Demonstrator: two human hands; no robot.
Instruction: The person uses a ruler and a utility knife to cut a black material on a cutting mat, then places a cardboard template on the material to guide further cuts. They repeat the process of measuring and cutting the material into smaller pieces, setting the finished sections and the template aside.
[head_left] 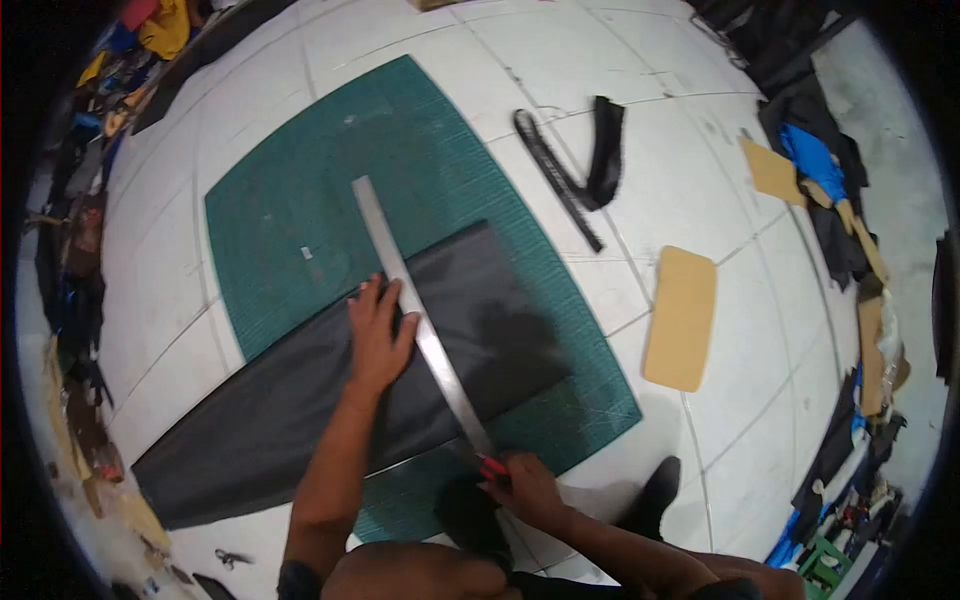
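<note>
A long metal ruler (pixel 438 362) lies slantwise across a black fabric sheet (pixel 270 420), its far end reaching onto the green cutting mat (pixel 300 205). My left hand (pixel 378 340) is flat on the fabric with fingers apart, the fingertips and thumb touching the ruler's left edge. At the ruler's near end, my right hand (pixel 532 490) is closed around a red-handled utility knife (pixel 493 468). The knife is by the fabric's near edge; its blade is too blurred to make out clearly.
On the tiled floor to the right lie a tan board (pixel 681 318) and black strips (pixel 590 180). Scissors (pixel 232 558) rest at the lower left. Scraps line both walls, with a green stool (pixel 825 565) at the lower right. My feet are beside the mat's near edge.
</note>
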